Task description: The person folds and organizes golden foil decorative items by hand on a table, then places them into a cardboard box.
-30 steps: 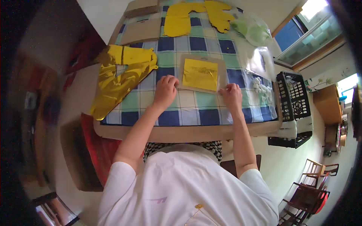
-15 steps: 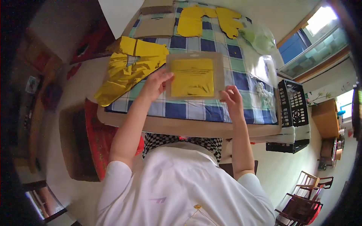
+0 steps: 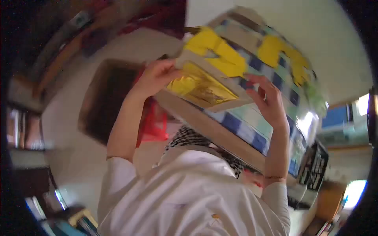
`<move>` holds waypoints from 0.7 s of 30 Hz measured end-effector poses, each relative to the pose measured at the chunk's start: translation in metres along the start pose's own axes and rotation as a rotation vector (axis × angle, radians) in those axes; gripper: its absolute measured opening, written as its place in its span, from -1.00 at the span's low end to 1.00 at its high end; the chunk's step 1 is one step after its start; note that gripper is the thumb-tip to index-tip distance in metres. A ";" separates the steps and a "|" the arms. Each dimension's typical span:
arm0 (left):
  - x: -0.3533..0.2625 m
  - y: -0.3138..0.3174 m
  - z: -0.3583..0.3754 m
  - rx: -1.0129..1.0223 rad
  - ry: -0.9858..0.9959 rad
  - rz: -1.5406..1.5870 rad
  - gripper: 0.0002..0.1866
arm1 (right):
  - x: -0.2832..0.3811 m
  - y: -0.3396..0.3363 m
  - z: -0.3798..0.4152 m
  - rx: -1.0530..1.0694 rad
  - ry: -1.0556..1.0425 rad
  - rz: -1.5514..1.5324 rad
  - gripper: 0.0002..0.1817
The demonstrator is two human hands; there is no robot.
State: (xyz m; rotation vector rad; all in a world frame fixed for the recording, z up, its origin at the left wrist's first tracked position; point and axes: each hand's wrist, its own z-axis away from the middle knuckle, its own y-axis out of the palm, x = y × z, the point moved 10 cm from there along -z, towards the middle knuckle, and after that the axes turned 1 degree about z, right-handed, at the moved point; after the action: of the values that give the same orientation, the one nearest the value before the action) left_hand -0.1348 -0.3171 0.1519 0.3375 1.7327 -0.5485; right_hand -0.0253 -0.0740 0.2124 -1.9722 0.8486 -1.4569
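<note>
A flat clear-edged package with a shiny yellow sheet inside (image 3: 204, 88) is held up tilted in front of me. My left hand (image 3: 159, 74) pinches its left edge, thumb on the near face. At the package's right side, my right hand (image 3: 265, 92) has its fingers curled at the upper right corner; the grip there is blurred. Just beyond the package, a crumpled yellow foil piece (image 3: 220, 51) lies on the blue, green and white checked cloth (image 3: 246, 118). Another yellow piece (image 3: 271, 51) lies farther back.
An open brown box (image 3: 106, 102) stands at the left beside a red plastic bag (image 3: 154, 124). A black crate (image 3: 314, 167) is at the right end of the table. Cardboard (image 3: 236, 35) and clear plastic (image 3: 309, 124) lie on the cloth.
The view has turned toward the left, so the table now appears slanted. The package has gone from upright and facing me to tilted, still at my hands.
</note>
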 end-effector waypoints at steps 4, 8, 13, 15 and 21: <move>0.006 -0.130 0.067 -0.351 -0.002 -0.154 -0.78 | 0.075 0.103 -0.058 0.200 -0.322 -0.135 -0.72; 0.000 -0.205 0.147 -0.597 -0.140 -0.444 -0.78 | 0.151 0.183 -0.078 0.238 -0.497 -0.075 -0.84; 0.063 -0.291 0.224 -1.051 -0.056 -0.481 -0.85 | 0.169 0.258 -0.115 0.065 -0.455 -0.180 -0.83; 0.087 -0.288 0.226 -0.900 -0.290 -0.789 -0.85 | 0.175 0.280 -0.125 0.018 -0.392 -0.179 -0.84; 0.210 -0.185 0.200 0.236 -0.577 -1.090 -0.61 | 0.182 0.370 -0.122 0.142 -0.361 -0.037 -0.90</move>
State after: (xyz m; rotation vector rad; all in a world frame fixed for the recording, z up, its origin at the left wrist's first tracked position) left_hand -0.1102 -0.5934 -0.0511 -0.6167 1.1609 -1.4677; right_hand -0.1656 -0.4610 0.0861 -2.0643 0.5376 -1.0972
